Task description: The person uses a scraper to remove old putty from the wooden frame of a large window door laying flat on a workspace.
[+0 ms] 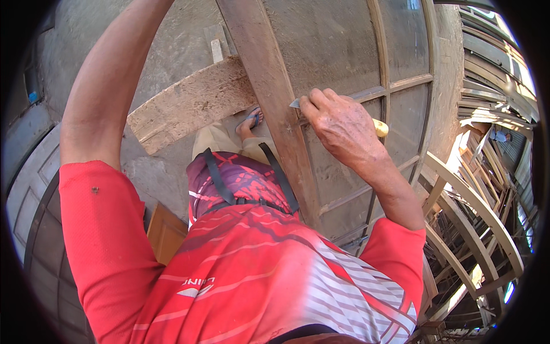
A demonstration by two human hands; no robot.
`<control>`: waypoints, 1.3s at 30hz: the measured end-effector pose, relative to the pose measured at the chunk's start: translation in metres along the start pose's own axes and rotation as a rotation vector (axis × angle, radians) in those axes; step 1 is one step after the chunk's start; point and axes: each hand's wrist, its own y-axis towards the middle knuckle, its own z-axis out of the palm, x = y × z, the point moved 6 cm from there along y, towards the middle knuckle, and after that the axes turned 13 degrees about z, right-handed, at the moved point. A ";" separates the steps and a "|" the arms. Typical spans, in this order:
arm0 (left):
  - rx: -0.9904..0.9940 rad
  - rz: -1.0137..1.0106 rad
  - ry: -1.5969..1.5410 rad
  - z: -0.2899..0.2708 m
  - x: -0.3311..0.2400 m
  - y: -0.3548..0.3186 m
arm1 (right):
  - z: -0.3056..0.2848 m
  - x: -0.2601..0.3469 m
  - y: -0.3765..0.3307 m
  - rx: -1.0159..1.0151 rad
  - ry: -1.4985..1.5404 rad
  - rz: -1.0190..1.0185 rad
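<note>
Tool (380, 128): sitting in the right hand (341, 123), over the window frame (387, 87)
Plank (189, 106): lying left of the window frame
Foot (250, 120): resting just left of the window frame
Curved pieces (484, 203): resting right of the window frame

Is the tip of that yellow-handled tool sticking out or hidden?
Sticking out: its grey tip shows past the right hand, opposite the yellow handle.

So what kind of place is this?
Probably a woodworking shop: there's a wooden frame with panes, a rough board, and lots of planks stacked over on the right.
</note>
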 end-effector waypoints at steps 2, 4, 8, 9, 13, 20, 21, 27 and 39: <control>-0.093 -0.081 -0.270 -0.012 -0.007 0.004 | 0.008 0.002 -0.005 -0.055 -0.047 0.053; -0.110 -0.112 -0.309 -0.009 0.009 -0.004 | 0.010 0.003 -0.019 -0.018 0.018 0.054; -0.170 -0.369 -0.741 -0.030 0.020 -0.018 | -0.001 -0.003 -0.057 0.015 0.367 0.150; -0.257 -0.325 -0.578 -0.009 0.036 -0.019 | -0.003 -0.004 -0.066 -0.002 0.368 0.150; -0.137 -0.253 -0.613 -0.009 0.069 -0.016 | -0.002 -0.036 -0.114 -0.380 0.616 0.481; -0.440 0.317 -1.050 -0.232 -0.154 -0.067 | 0.072 -0.053 -0.221 -0.628 1.154 1.141; -0.190 0.412 -1.267 -0.267 -0.207 -0.091 | 0.082 -0.053 -0.232 -0.744 1.303 1.111; 0.018 0.920 -1.225 -0.370 -0.406 -0.187 | 0.133 -0.043 -0.289 -1.172 1.720 1.081; -0.140 0.879 -1.159 -0.356 -0.395 -0.160 | 0.184 -0.055 -0.259 -1.783 2.625 0.025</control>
